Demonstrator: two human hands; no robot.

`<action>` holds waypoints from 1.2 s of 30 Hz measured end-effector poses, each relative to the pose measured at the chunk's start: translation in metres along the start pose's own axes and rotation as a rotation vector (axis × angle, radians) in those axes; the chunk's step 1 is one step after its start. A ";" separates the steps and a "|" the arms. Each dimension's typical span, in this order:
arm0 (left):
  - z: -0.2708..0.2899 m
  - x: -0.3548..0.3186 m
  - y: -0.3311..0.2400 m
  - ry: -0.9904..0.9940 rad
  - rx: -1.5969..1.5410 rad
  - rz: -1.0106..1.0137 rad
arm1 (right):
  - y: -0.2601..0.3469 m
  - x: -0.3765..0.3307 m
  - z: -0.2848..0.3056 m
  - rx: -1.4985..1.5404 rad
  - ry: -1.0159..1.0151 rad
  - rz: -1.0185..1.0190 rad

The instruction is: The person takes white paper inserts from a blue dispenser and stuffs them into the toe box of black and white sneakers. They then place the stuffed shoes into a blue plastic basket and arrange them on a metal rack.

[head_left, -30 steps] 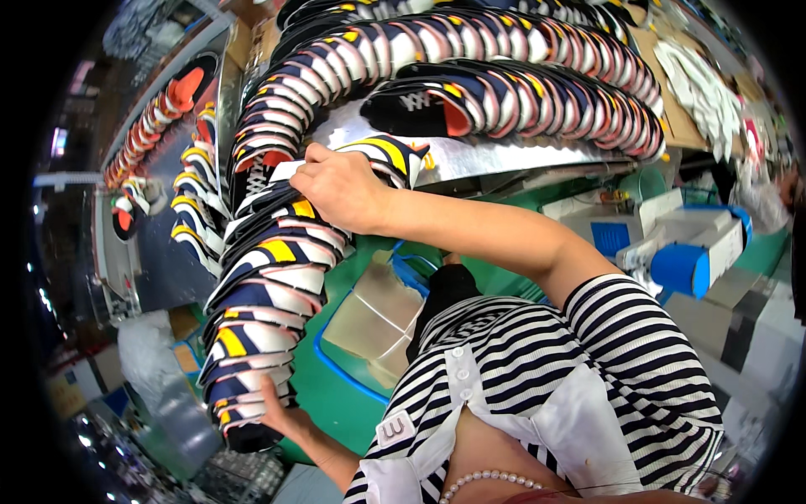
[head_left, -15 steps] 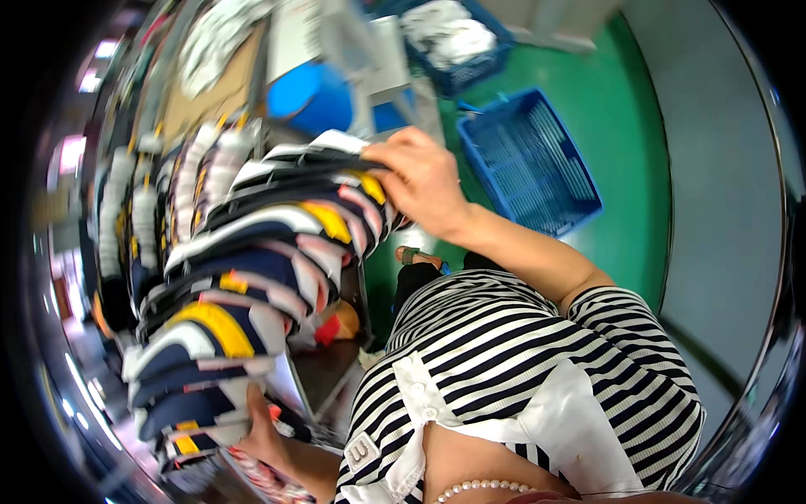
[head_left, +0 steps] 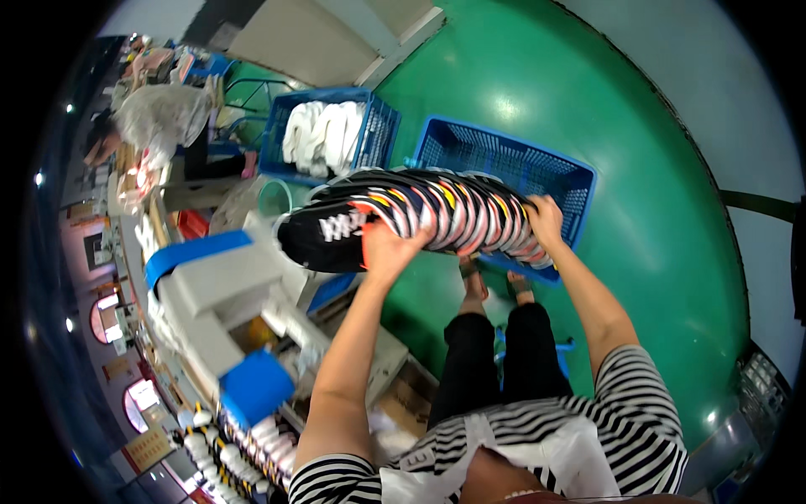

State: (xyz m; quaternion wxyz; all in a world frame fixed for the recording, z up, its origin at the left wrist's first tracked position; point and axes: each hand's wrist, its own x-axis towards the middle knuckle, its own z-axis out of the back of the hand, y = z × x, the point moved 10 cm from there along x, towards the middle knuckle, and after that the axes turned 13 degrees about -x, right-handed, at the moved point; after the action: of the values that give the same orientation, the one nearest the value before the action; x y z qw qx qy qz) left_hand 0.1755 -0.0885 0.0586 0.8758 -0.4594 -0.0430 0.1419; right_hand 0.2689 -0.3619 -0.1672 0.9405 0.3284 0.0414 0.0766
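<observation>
A long row of nested shoe uppers (head_left: 457,210), black with white, pink and yellow parts, stretches between my hands. My left hand (head_left: 393,250) grips it near its left end, where a black upper with a white zigzag front lies outermost. Around the right end are the fingers of my right hand (head_left: 546,223). The row is held in the air, partly over a blue plastic basket (head_left: 508,141) on the floor, and hides part of the basket's inside.
Another blue basket (head_left: 382,139) with white bundled pieces stands farther left. A pale machine (head_left: 243,294) with blue covers is at the left. More stacked uppers (head_left: 222,458) lie lower left. A co-worker (head_left: 168,122) bends over a bench at the far left. The floor (head_left: 646,244) is green.
I have turned from the stacked uppers to the baskets. The row has come up off the pile and swung over to the right; both hands hold it now, above the blue basket.
</observation>
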 end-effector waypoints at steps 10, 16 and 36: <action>-0.243 0.065 0.490 0.419 0.019 0.360 | -0.171 -0.030 -0.293 -0.768 0.289 -0.180; -0.219 0.049 0.550 0.320 0.122 0.751 | -0.145 -0.028 -0.343 -0.779 0.569 0.001; 0.061 -0.317 0.107 -1.926 -0.291 0.701 | 0.328 0.055 -0.268 -0.184 1.500 1.136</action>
State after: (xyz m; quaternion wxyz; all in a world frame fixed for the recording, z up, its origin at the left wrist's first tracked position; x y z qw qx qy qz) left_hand -0.1620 -0.0739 0.0241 0.3158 -0.2393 -0.6061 0.6896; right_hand 0.2499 0.0648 -0.1731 0.5127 0.0891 0.4630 0.7175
